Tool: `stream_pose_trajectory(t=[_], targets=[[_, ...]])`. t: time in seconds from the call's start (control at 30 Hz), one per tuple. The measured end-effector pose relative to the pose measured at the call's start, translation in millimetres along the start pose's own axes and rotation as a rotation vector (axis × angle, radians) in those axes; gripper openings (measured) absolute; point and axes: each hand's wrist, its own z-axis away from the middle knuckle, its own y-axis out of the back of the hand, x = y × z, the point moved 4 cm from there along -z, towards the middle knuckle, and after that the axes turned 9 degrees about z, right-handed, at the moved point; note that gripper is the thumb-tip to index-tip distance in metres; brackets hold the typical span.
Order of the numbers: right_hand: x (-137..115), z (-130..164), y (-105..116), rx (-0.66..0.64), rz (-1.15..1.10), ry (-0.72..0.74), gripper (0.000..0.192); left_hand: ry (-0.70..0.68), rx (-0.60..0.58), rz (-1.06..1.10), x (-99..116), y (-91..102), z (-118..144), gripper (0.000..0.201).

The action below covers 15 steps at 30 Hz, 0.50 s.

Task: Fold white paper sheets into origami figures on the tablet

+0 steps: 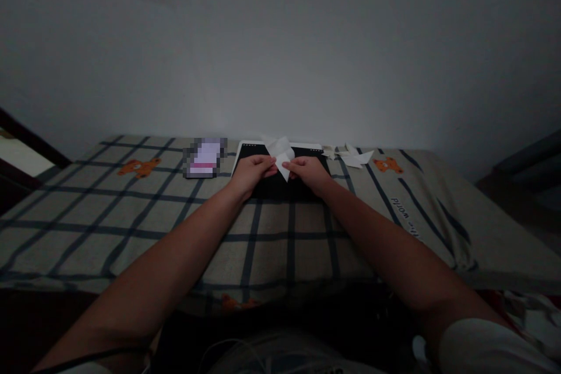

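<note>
Both of my arms reach forward over a checked bedsheet. My left hand (253, 170) and my right hand (309, 171) pinch the same folded piece of white paper (281, 155) between their fingertips, one on each side. The paper is creased into pointed flaps and hangs just above a black board with a white rim (269, 187) that lies flat on the bed under my hands.
A phone with a lit screen (205, 158) lies left of the board. Several folded white paper pieces (350, 156) sit to the right near the wall. The bed (131, 216) has orange bear prints; its right edge drops to the floor. A plain wall stands behind.
</note>
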Motion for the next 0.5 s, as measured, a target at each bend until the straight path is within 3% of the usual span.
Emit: stream_pose_trajectory(t=[0.27,0.5], targets=[[-1.2,0.4,0.3,0.009,0.026,0.026,0.033,-0.002,0.005,-0.012,2.8,-0.7,2.7,0.022],[-0.9,1.9,-0.4,-0.011,0.022,0.006,0.031,-0.131,0.070,-0.032,11.6,4.1,0.7,0.026]])
